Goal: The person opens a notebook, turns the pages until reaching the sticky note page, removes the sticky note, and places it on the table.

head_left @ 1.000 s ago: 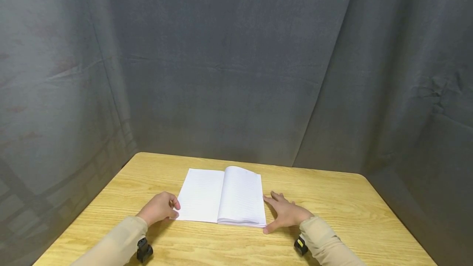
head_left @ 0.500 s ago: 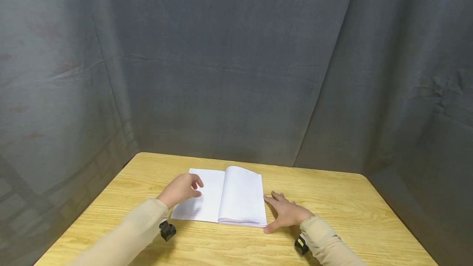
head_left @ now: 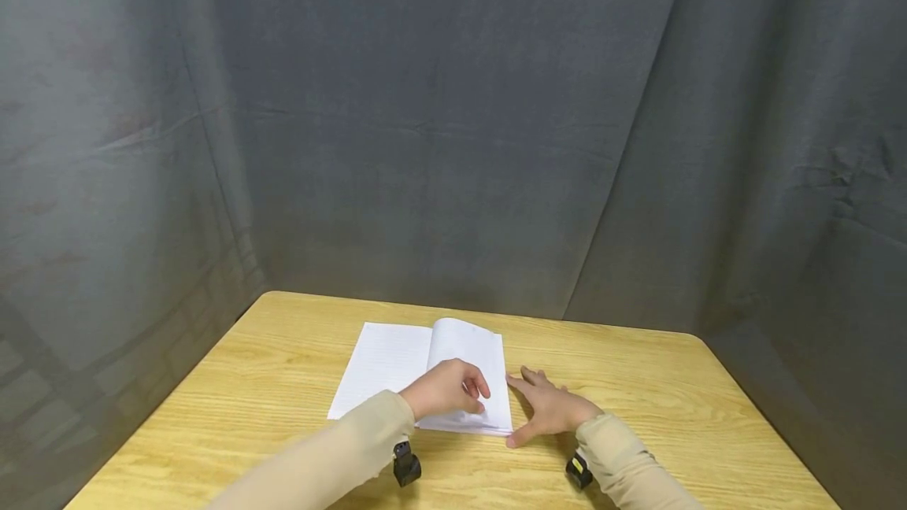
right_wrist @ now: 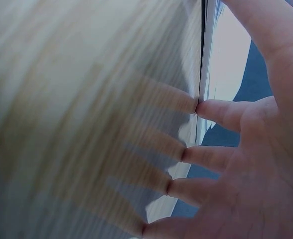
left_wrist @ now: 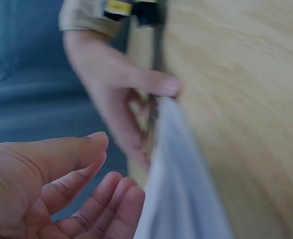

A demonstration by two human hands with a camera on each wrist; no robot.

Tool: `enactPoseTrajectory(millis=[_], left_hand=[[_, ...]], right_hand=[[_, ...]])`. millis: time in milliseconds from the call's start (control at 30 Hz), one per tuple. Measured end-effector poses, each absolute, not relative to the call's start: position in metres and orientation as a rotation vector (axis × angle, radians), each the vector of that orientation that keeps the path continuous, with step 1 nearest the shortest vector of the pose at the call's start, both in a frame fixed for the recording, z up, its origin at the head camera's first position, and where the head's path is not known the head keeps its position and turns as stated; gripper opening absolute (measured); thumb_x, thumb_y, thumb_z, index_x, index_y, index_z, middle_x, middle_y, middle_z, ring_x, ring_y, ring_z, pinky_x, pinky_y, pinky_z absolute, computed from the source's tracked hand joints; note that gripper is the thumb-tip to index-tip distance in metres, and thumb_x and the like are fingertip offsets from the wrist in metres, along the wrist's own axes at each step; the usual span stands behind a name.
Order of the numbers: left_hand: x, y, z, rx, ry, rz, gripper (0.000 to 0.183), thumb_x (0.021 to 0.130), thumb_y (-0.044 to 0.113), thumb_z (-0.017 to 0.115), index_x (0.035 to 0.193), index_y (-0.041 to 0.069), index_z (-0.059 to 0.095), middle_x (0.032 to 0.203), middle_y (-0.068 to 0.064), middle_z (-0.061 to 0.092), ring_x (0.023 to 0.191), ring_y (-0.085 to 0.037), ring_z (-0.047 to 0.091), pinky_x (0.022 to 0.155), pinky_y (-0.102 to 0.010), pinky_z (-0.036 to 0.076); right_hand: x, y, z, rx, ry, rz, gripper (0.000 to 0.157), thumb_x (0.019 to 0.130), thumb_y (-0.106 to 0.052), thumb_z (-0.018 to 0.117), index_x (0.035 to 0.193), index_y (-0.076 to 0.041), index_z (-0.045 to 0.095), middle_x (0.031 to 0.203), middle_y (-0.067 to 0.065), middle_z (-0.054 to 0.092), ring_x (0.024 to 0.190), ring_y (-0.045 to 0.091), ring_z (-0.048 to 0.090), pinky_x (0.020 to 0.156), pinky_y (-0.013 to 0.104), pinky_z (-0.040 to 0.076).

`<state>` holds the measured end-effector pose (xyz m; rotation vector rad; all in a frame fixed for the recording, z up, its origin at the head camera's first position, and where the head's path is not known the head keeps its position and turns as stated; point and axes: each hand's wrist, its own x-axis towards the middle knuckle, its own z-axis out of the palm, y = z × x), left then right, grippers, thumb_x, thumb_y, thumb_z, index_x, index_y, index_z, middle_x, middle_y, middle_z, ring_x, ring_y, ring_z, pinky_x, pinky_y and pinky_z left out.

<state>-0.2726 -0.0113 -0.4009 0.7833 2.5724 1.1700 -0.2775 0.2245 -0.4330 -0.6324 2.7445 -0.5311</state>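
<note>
A notebook with white lined pages [head_left: 383, 360] lies spread on the wooden table, its right-hand pages bulging near the fold. My left hand [head_left: 449, 388] hovers over the right page, fingers loosely bent. In the left wrist view nothing sits between this hand's thumb and fingers [left_wrist: 109, 199]. Beside the notebook's right edge, my right hand [head_left: 546, 408] is spread, its thumb at the lower right corner. The right wrist view has its straight fingertips [right_wrist: 179, 186] resting on the glossy tabletop, along the notebook's edge [right_wrist: 209, 59].
The light wooden table [head_left: 638, 392] has rounded far corners. Grey curtains [head_left: 425, 140] hang behind it and on both sides. Black wrist cameras [head_left: 406, 464] sit under both sleeves, low over the tabletop.
My left hand has swept rightward from the notebook's left edge, across the left page, to above the right page. My right hand and the notebook have stayed in place.
</note>
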Motion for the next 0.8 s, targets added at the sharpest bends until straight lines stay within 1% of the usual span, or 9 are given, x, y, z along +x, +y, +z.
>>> enactPoseTrajectory(millis=[200,333,700,800], left_hand=[[-0.274,0.001,-0.418,0.734,2.657,0.995,0.018,0.071,0.008,0.083,0.078,0.013,0.068,0.065,0.007,0.056,0.059,-0.006,0.048,0.058,-0.021,0.041],[-0.275,0.004,-0.423,0.745,2.699,0.914,0.021,0.067,0.011,0.086,0.077,0.014,0.068,0.064,0.007,0.053,0.058,-0.006,0.046,0.057,-0.021,0.041],[-0.276,0.004,-0.424,0.732,2.737,0.852,0.023,0.067,0.014,0.087,0.076,0.012,0.066,0.059,0.006,0.052,0.055,-0.005,0.045,0.058,-0.02,0.041],[-0.278,0.003,-0.426,0.728,2.739,0.836,0.021,0.069,0.014,0.085,0.076,0.013,0.066,0.06,0.007,0.05,0.055,-0.005,0.044,0.058,-0.019,0.04]], right_hand=[[-0.278,0.225,-0.433,-0.638,2.734,-0.545,0.107,0.068,-0.054,0.081,0.15,-0.005,0.031,0.153,0.033,0.018,0.135,0.062,0.017,0.092,0.083,0.017],[-0.279,0.226,-0.433,-0.637,2.728,-0.556,0.108,0.068,-0.055,0.081,0.15,-0.005,0.031,0.153,0.033,0.018,0.135,0.063,0.016,0.092,0.084,0.016],[-0.279,0.226,-0.434,-0.636,2.732,-0.551,0.108,0.068,-0.055,0.081,0.15,-0.006,0.031,0.153,0.033,0.018,0.135,0.063,0.016,0.092,0.084,0.016],[-0.279,0.226,-0.435,-0.634,2.732,-0.555,0.108,0.068,-0.055,0.081,0.15,-0.006,0.031,0.153,0.034,0.018,0.135,0.063,0.016,0.092,0.084,0.015]])
